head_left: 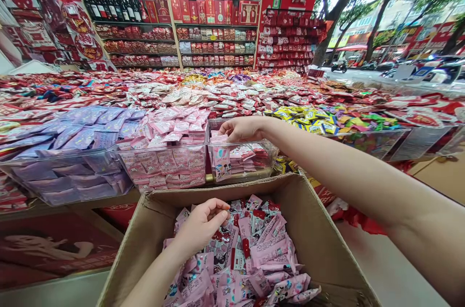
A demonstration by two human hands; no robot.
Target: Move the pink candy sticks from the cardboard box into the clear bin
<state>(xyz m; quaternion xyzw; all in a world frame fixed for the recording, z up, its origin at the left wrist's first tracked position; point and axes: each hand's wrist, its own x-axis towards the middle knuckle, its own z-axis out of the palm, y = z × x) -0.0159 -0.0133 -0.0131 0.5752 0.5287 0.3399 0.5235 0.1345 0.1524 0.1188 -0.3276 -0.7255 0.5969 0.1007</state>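
Over a cardboard box (332, 244), my left hand (203, 224) is loosely closed, thumb and fingertips drawn together, with no packet showing between them. Below it lie many small pink candy packets (269, 249), some with cartoon prints, and several with red and pale blue wrappers. My right hand (241, 129) reaches into a clear plastic bin (269, 154). Its fingers are bent down on a pink candy packet (218, 138) at the bin's left side; the fingertips are partly hidden. Another pink packet (221, 161) stands upright against the front wall, beside a low heap of packets.
Left of that bin are a bin of pink packets (163, 166) and one of lilac packets (80, 176). Yellow packets (308, 118) lie to the right. Heaped sweets cover the counter behind. Shelves (214, 26) with red boxes and bottles stand at the back; trees and a street are at right.
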